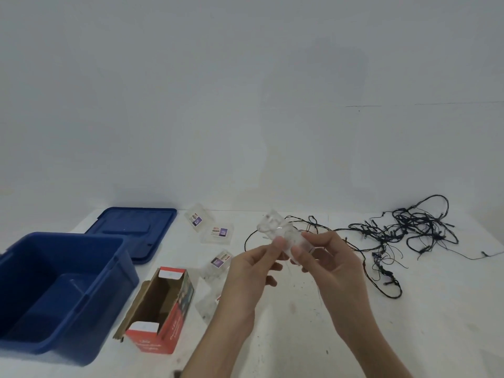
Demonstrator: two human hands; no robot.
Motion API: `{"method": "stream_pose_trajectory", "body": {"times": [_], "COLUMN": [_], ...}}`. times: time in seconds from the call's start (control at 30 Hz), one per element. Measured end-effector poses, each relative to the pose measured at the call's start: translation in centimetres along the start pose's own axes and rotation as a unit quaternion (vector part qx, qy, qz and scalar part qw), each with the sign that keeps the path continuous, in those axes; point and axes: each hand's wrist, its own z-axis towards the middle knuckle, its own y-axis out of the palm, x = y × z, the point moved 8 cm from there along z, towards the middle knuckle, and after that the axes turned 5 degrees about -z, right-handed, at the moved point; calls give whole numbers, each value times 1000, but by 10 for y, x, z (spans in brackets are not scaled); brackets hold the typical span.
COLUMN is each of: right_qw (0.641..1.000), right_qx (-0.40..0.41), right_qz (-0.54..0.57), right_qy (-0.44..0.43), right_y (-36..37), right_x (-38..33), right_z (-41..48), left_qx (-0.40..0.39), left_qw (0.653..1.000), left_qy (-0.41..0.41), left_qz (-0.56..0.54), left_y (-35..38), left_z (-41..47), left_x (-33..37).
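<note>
Holding a clear plastic case up over the middle of the tabletop, pinched from both ends: left grip closed on its left side with thumb and fingers, right grip closed on its right side. Just past it and off to the right, got a messy tangle of black wire, can't tell if touching the case. Left of the case, three small labelled packets. Near left, got an open red carton lying beside a blue bin, with the blue lid flat behind that.
</note>
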Motion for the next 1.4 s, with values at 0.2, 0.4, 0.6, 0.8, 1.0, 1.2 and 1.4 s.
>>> {"method": "stream_pose_trajectory", "body": {"times": [0.2, 0.4, 0.6, 0.8, 1.0, 1.2, 1.4], "right_qw": [988, 986, 991, 990, 984, 994, 986], "right_qx": [-126, -129, -40, -29, -25, -22, -47], "right_qz": [-69, -107, -113, -115, -133, -11, 146], "right_qy": [54, 21, 64, 80, 115, 102, 71], "right_y": [9, 18, 15, 2, -11, -10, 3], "right_x": [12, 17, 54, 66, 84, 65, 20], "right_z": [17, 29, 45, 51, 49, 58, 78], "left_qx": [-54, -34, -27, 124, 164, 84, -81], "left_qw": [979, 975, 971, 872, 828, 905, 942], "left_qy": [64, 69, 17, -51, -117, 60, 160], "left_qz": [187, 210, 236, 470, 523, 412, 283], "left_y": [0, -12, -46, -124, -134, -85, -17], "left_z": [8, 28, 75, 181, 200, 170, 91], "left_x": [12, 0, -16, -37, -77, -41, -7]}}
